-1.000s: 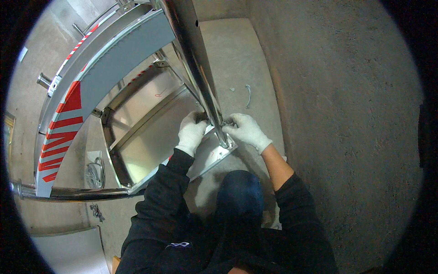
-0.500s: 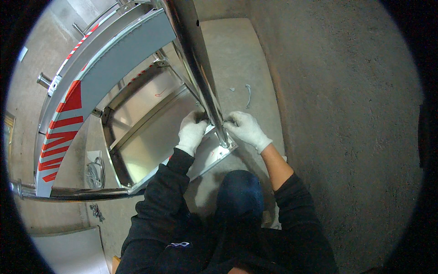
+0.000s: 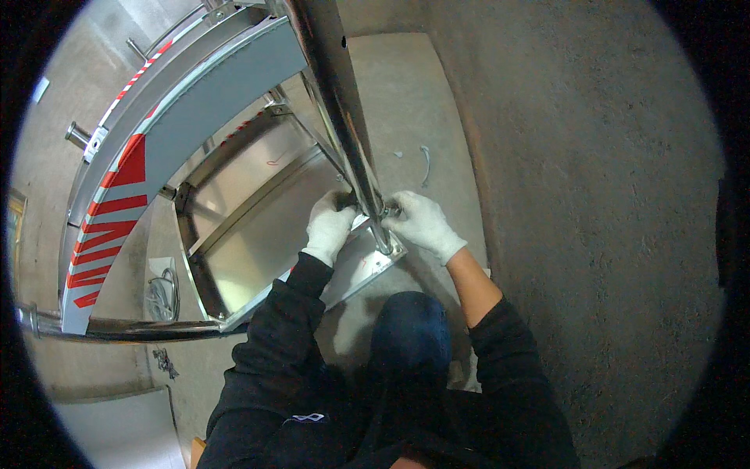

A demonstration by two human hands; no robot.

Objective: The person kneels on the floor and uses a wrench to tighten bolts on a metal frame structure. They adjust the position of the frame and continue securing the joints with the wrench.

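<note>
Lead: Report from the near side. Why the close position?

Inspector: The knee (image 3: 410,328) is bent just short of the frame's corner, probably so that both arms reach the low work together. The hands flank the post (image 3: 351,160), which suggests that its two sides need attention at once.

Lead: State of each hand?

Inspector: The right hand (image 3: 426,225), white-gloved, is nearly closed: thumb and forefinger appear to pinch a small metal piece (image 3: 393,211) against the post's right side. The left hand (image 3: 330,223), also gloved, has its fingers curled at the post's left side. Its fingertips are partly hidden; whether they grip anything, I cannot tell.

Lead: Location of the post?

Inspector: Between the hands, leaning in view, its lower end on the corner plate (image 3: 391,252). That plate presumably carries the post, leaving both hands free for the small piece.

Lead: And beyond?

Inspector: The metal panel (image 3: 273,211) lies left of the post, inside the frame. A grey board (image 3: 187,125) with red stripes curves above it. Past the post, pale scraps (image 3: 426,164) lie on the floor (image 3: 391,86), beside the dark wall (image 3: 586,195).
</note>
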